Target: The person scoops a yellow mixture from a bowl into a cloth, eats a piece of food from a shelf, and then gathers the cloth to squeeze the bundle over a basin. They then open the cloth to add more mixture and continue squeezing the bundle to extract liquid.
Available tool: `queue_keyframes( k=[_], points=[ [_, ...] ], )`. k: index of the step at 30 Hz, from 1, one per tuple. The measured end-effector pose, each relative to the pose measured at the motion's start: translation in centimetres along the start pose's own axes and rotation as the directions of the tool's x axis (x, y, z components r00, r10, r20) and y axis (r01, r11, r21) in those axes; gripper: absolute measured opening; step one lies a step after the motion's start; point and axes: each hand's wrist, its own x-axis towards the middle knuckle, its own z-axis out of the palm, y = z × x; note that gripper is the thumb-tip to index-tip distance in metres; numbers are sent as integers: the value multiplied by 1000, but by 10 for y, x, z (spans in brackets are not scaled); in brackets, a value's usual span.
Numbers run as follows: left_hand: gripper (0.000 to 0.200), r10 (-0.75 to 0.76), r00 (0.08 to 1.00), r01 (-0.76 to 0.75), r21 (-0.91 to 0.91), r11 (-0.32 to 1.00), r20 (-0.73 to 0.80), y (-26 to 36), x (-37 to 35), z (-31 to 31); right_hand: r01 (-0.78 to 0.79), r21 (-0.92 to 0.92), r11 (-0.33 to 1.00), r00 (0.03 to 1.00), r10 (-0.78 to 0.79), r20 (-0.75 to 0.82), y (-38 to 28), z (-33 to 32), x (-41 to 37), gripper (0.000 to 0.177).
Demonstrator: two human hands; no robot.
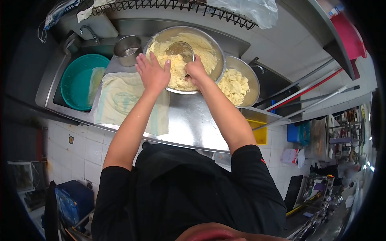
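Observation:
A large metal bowl (222, 60) full of pale yellow, crumbly dough-like mass (205, 48) stands on the steel counter. My right hand (196, 70) is closed on the rim of a small round metal bowl (181, 49), tilted inside the large one; its exact shape is partly hidden. My left hand (154, 76) is open, fingers spread, over the left front rim of the large bowl. A second metal bowl (254, 82), to the right, holds yellow chunks (234, 86) of similar stuff.
A damp cloth (155, 116) lies on the steel counter (193, 120), left of front. A metal pot (127, 50) stands behind it. The left sink holds a green basin (76, 84). Long poles (305, 88) lean at the right; a wire rack (173, 5) hangs above.

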Motion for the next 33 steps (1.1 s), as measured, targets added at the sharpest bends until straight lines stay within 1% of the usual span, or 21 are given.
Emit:
queue_keyframes(
  k=[1, 3, 6, 8, 11, 12, 13, 15, 17, 18, 19, 20, 21, 22, 23, 25, 26, 28, 29, 31, 33],
  points=[
    [77, -2, 1000, 2, 7, 1000, 0, 1, 0, -1, 4, 7, 1000, 1000, -4, 9, 2, -1, 0, 59],
    [82, 91, 994, -93, 44, 995, 61, 5, 1, -3, 10, 17, 1000, 1000, -10, 22, 1, -1, 0, 61],
    [83, 69, 996, -71, 32, 997, 51, 9, 3, -3, -2, 20, 1000, 999, 2, 40, 0, -6, -3, 62],
    [83, 84, 995, -86, 28, 996, 56, 15, 5, -3, -29, 80, 996, 998, 24, 66, 0, -7, -5, 63],
    [82, 104, 992, -103, -16, 995, 75, 29, 3, 5, -40, 61, 997, 994, 33, 108, -2, -9, -5, 64],
    [82, 117, 990, -112, -60, 992, 82, 36, 6, 10, -55, 112, 992, 989, 38, 146, -2, -11, -6, 61],
    [82, 142, 987, -137, -64, 988, 75, 38, 8, 13, -39, 125, 991, 992, 23, 128, 3, -13, -5, 61],
    [79, 145, 981, -134, -90, 987, 129, 46, 17, 18, 7, 304, 953, 969, -81, 231, 11, -20, 5, 57],
    [76, 173, 973, -164, -73, 984, 153, 58, 23, 14, 14, 416, 909, 994, -59, 96, 1, -22, -4, 52],
    [73, 231, 965, -228, -37, 973, 125, 61, 28, 12, -25, 440, 898, 986, -51, 160, 7, -26, 9, 53],
    [72, 243, 960, -236, -67, 970, 138, 69, 33, 3, -78, 458, 885, 996, 49, 73, 0, -24, 7, 57],
    [70, 318, 942, -321, 10, 947, 104, 68, 43, 10, -106, 556, 824, 994, 74, 80, -18, -31, -10, 79],
    [66, 427, 903, -428, 5, 904, 52, 64, 52, 16, -68, 609, 790, 997, 26, 77, -15, -32, -4, 84],
    [63, 428, 904, -428, -28, 903, 6, 68, 57, 19, -51, 618, 785, 998, 12, 67, -12, -33, 5, 82],
    [64, 471, 882, -469, -62, 881, 16, 69, 63, 16, -19, 627, 779, 1000, 6, 23, -15, -37, 4, 80],
    [70, 496, 867, -495, -35, 868, 44, 82, 61, -8, -53, 565, 823, 997, 74, -13, -22, -46, 4, 79],
    [70, 553, 832, -553, -24, 833, 44, 89, 60, -10, -13, 608, 794, 997, 57, -52, -20, -50, 6, 79],
    [74, 420, 905, -418, -36, 908, 67, 89, 60, -13, -56, 650, 758, 994, 105, -37, -10, -47, 15, 79],
    [74, 433, 899, -433, -19, 901, 68, 85, 66, -9, -52, 667, 743, 994, 101, -35, -13, -46, 7, 79],
    [76, 471, 881, -448, -254, 857, 38, 80, 70, 1, -67, 711, 700, 995, 100, -4, -14, -50, -5, 78],
    [74, 471, 880, -440, -275, 854, 54, 79, 69, -6, -38, 728, 685, 997, 75, -19, -12, -44, -8, 79]
  ],
)
